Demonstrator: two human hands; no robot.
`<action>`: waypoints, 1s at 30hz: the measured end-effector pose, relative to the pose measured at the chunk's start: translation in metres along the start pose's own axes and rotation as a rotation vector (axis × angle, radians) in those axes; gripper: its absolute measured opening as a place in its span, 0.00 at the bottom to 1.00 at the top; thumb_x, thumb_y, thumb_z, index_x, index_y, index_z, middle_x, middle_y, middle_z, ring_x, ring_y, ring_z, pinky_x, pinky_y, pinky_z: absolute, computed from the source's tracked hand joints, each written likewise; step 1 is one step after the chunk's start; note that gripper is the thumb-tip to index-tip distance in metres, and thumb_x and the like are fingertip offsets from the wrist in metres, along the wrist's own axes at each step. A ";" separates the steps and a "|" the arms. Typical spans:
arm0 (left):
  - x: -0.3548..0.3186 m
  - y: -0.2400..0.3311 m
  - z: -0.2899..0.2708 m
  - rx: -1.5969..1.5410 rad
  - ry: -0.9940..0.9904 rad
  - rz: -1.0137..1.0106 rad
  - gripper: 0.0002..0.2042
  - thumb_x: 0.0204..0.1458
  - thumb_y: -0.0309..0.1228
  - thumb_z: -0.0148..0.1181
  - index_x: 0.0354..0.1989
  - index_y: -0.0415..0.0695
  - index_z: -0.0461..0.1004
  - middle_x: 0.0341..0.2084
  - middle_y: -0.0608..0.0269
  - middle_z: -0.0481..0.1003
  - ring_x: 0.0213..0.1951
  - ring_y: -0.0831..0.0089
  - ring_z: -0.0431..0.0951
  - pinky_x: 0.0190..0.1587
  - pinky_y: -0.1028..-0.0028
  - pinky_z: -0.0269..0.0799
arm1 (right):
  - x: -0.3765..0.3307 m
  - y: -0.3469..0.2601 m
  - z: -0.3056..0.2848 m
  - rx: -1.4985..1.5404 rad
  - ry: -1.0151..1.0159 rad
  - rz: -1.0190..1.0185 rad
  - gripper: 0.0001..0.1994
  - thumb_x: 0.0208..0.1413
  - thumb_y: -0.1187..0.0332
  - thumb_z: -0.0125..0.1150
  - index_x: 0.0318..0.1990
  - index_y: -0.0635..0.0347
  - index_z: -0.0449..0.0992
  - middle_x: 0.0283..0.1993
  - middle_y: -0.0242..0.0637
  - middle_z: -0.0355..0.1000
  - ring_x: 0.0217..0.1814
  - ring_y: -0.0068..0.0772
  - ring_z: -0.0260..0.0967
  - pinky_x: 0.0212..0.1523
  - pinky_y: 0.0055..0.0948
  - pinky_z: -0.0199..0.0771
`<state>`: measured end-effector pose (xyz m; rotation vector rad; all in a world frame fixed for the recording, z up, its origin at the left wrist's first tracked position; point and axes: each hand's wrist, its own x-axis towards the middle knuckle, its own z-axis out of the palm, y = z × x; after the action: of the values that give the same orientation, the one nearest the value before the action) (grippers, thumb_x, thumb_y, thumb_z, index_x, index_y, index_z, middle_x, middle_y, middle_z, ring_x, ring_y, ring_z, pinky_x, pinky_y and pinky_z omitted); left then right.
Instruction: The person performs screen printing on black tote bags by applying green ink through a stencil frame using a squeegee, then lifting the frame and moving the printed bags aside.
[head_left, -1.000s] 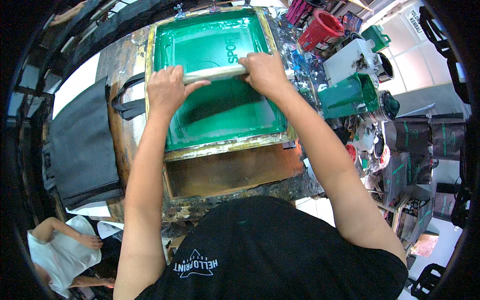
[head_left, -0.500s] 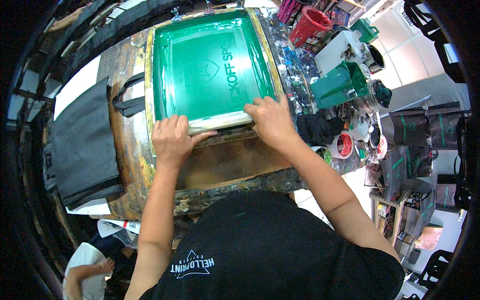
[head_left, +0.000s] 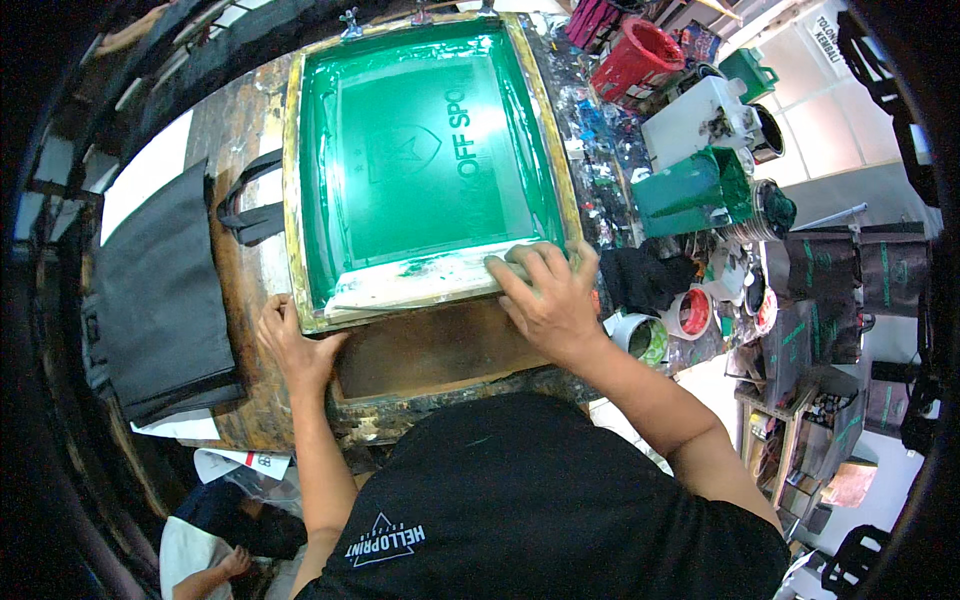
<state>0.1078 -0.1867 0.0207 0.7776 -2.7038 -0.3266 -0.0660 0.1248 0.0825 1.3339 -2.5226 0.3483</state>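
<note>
A screen-printing frame with yellowed, taped edges lies on the worktable, its mesh coated in green ink with a darker emblem and lettering. At its near end runs a pale, ink-smeared strip. My right hand rests palm down over the near right part of this strip, fingers bent over it. By the near left corner is my left hand, its fingers up against the frame's side and its thumb spread apart. Beneath the near edge a brown board shows.
A black fabric bag lies left of the frame. Along the right stand a red bucket, a green container, a white jug, ink tubs and a black cloth. Another person is at lower left.
The frame's near end has shifted toward me, covering more of the brown board. My left hand has slid from the near edge down to the left corner. My right hand has followed the near edge.
</note>
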 end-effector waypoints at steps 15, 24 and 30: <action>-0.013 -0.031 0.020 -0.787 0.286 -0.167 0.45 0.36 0.40 0.85 0.63 0.33 0.70 0.51 0.54 0.74 0.53 0.63 0.73 0.56 0.65 0.70 | 0.033 -0.008 -0.051 0.025 0.148 0.067 0.28 0.46 0.69 0.67 0.60 0.48 0.76 0.51 0.36 0.69 0.58 0.41 0.65 0.61 0.53 0.53; 0.094 0.082 -0.096 -1.010 0.570 0.029 0.32 0.59 0.34 0.70 0.68 0.35 0.64 0.49 0.59 0.75 0.49 0.72 0.75 0.55 0.71 0.71 | 0.148 0.019 -0.124 -0.193 0.491 0.003 0.27 0.52 0.44 0.64 0.55 0.49 0.79 0.46 0.42 0.75 0.51 0.44 0.71 0.56 0.51 0.62; 0.111 0.065 -0.073 -0.898 0.579 0.125 0.42 0.61 0.35 0.68 0.76 0.39 0.46 0.49 0.57 0.70 0.46 0.75 0.71 0.48 0.75 0.70 | 0.224 0.033 -0.158 -0.263 0.466 -0.048 0.33 0.66 0.34 0.43 0.36 0.58 0.77 0.30 0.37 0.71 0.33 0.33 0.64 0.43 0.40 0.62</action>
<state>0.0132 -0.2029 0.1333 0.3421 -1.7659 -1.0027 -0.1960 0.0236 0.3044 1.0645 -2.0647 0.2679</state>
